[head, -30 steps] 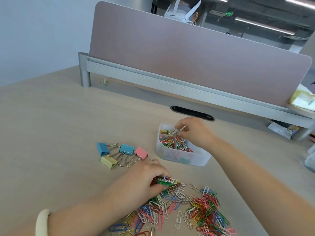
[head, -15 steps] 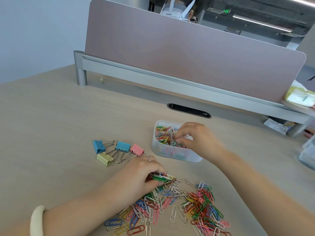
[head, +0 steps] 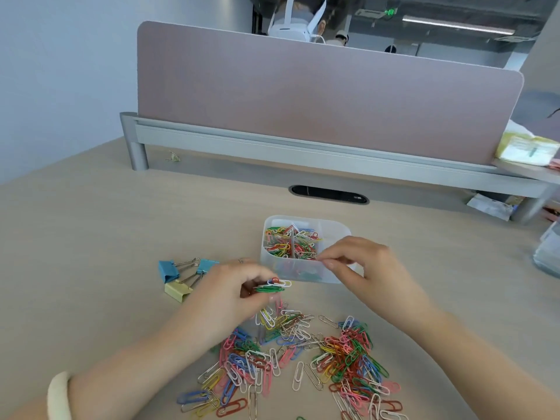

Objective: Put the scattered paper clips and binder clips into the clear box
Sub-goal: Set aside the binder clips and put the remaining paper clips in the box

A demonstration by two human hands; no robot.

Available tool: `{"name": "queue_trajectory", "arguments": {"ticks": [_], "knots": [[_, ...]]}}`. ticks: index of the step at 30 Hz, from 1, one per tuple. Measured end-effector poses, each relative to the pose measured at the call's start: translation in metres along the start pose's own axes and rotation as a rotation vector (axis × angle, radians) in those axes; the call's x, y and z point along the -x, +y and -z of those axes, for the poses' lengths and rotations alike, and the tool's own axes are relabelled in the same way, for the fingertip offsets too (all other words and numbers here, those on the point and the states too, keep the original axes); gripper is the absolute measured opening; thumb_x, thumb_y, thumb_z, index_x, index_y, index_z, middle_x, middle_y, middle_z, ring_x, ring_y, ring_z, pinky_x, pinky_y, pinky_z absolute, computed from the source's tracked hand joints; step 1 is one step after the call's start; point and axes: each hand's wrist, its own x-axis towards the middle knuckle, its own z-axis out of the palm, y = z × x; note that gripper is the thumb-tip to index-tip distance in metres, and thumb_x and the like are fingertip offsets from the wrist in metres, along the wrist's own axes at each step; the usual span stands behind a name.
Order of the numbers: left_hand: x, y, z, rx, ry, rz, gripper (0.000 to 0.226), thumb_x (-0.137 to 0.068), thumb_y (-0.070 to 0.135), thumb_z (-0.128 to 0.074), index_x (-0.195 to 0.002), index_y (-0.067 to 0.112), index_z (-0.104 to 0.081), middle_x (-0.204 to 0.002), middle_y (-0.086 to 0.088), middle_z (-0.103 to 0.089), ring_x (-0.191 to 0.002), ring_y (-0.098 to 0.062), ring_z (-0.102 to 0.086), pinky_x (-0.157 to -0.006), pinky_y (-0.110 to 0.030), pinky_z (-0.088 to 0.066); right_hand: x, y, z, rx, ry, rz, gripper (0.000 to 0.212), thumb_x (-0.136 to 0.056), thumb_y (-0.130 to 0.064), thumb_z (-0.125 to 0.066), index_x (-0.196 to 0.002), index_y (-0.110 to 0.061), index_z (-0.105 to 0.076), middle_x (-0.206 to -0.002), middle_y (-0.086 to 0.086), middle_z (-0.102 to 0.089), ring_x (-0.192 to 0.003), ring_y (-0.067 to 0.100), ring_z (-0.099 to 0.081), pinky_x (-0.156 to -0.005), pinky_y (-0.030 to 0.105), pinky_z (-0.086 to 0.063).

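A clear box (head: 335, 230) with dividers stands mid-desk, two of its compartments holding coloured paper clips. My left hand (head: 230, 287) is lifted just left of the box's front wall, shut on a bunch of paper clips (head: 272, 285). My right hand (head: 368, 268) hovers at the box's front right corner, thumb and finger pinched together; I cannot see anything in them. A wide pile of loose paper clips (head: 303, 362) lies in front of me. Blue and yellow binder clips (head: 178, 275) sit to the left, partly hidden by my left hand.
A pink partition panel (head: 318, 98) on a grey rail closes off the back of the desk. A black cable slot (head: 328, 195) lies behind the box. Packets (head: 527, 147) and a clear container (head: 548, 253) are at the right edge.
My left hand has lifted off the pile with a bunch of clips and moved up toward the box. My right hand has drawn back out of the box to its front corner.
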Motion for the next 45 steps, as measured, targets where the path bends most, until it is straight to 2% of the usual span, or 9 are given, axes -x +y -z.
{"name": "queue_trajectory", "arguments": {"ticks": [6, 8, 11, 18, 27, 31, 37, 41, 45], "knots": [[-0.065, 0.007, 0.014, 0.028, 0.13, 0.042, 0.007, -0.074, 0.011, -0.071, -0.08, 0.015, -0.069, -0.051, 0.014, -0.052, -0.04, 0.003, -0.044, -0.047, -0.015, -0.036, 0.041, -0.003, -0.017, -0.154, -0.187, 0.023, 0.013, -0.082, -0.031, -0.057, -0.086, -0.026, -0.068, -0.08, -0.025, -0.061, -0.08, -0.002, -0.059, -0.07, 0.006, -0.04], [-0.091, 0.007, 0.016, -0.064, 0.166, 0.021, 0.007, -0.076, 0.011, -0.069, -0.083, 0.013, -0.069, -0.056, 0.013, -0.056, -0.043, 0.007, -0.047, -0.046, -0.008, -0.032, 0.041, -0.001, -0.02, -0.176, -0.172, 0.001, 0.012, -0.082, -0.031, -0.057, -0.086, -0.026, -0.068, -0.078, -0.025, -0.061, -0.08, -0.002, -0.059, -0.07, 0.006, -0.039], [-0.111, 0.0, 0.006, -0.201, 0.152, 0.024, 0.01, -0.077, 0.01, -0.068, -0.086, 0.008, -0.069, -0.079, -0.006, -0.068, -0.062, -0.008, -0.053, -0.058, -0.022, -0.038, 0.042, 0.002, -0.021, -0.205, -0.15, 0.003, 0.014, -0.081, -0.037, -0.056, -0.087, -0.029, -0.066, -0.079, -0.025, -0.062, -0.083, -0.002, -0.06, -0.072, 0.006, -0.04], [-0.109, -0.006, -0.007, -0.403, -0.006, 0.047, 0.015, -0.075, 0.013, -0.07, -0.089, 0.009, -0.07, -0.091, -0.01, -0.067, -0.076, -0.019, -0.056, -0.063, -0.025, -0.037, 0.045, 0.005, -0.024, -0.241, -0.17, 0.006, 0.008, -0.085, -0.024, -0.062, -0.085, -0.026, -0.069, -0.083, -0.018, -0.063, -0.084, 0.001, -0.06, -0.074, 0.008, -0.041], [-0.113, 0.003, 0.0, -0.742, -0.319, -0.006, 0.012, -0.074, 0.008, -0.061, -0.084, 0.013, -0.066, -0.088, -0.012, -0.062, -0.083, -0.027, -0.054, -0.072, -0.032, -0.042, 0.046, 0.008, -0.026, -0.263, -0.164, -0.001, 0.009, -0.083, -0.028, -0.06, -0.084, -0.027, -0.069, -0.082, -0.016, -0.064, -0.083, 0.002, -0.06, -0.074, 0.011, -0.043], [-0.111, 0.01, 0.003, -0.613, -0.355, 0.057, 0.03, -0.076, 0.009, -0.067, -0.106, 0.011, -0.064, -0.101, -0.01, -0.065, -0.086, -0.022, -0.058, -0.078, -0.029, -0.046, 0.048, 0.008, -0.025, -0.307, -0.148, -0.03, 0.008, -0.083, -0.022, -0.062, -0.085, -0.028, -0.068, -0.083, -0.013, -0.065, -0.082, 0.003, -0.06, -0.072, 0.009, -0.042], [-0.093, 0.01, 0.009, -0.45, -0.306, 0.039, 0.024, -0.079, 0.004, -0.061, -0.101, 0.013, -0.066, -0.102, -0.003, -0.07, -0.09, -0.011, -0.064, -0.072, -0.01, -0.044, 0.047, 0.011, -0.023, -0.363, -0.045, -0.08, 0.015, -0.082, -0.013, -0.063, -0.086, -0.027, -0.07, -0.09, -0.015, -0.066, -0.085, 0.005, -0.061, -0.074, 0.014, -0.046], [-0.076, 0.014, 0.018, -0.392, -0.233, -0.036, 0.016, -0.083, 0.011, -0.061, -0.098, 0.014, -0.068, -0.1, -0.003, -0.071, -0.091, -0.01, -0.065, -0.085, -0.027, -0.05, 0.047, 0.009, -0.017, -0.333, -0.036, -0.102, 0.017, -0.084, -0.011, -0.062, -0.087, -0.026, -0.07, -0.087, -0.013, -0.067, -0.086, 0.005, -0.06, -0.074, 0.011, -0.044], [-0.04, 0.019, 0.031, -0.326, -0.224, -0.156, 0.018, -0.079, 0.026, -0.067, -0.095, 0.02, -0.068, -0.091, 0.003, -0.066, -0.072, 0.006, -0.06, -0.067, -0.017, -0.05, 0.047, 0.012, 0.0, -0.16, -0.121, -0.088, 0.018, -0.08, -0.026, -0.067, -0.098, -0.031, -0.067, -0.084, -0.009, -0.058, -0.079, 0.008, -0.053, -0.067, 0.01, -0.039]]}}
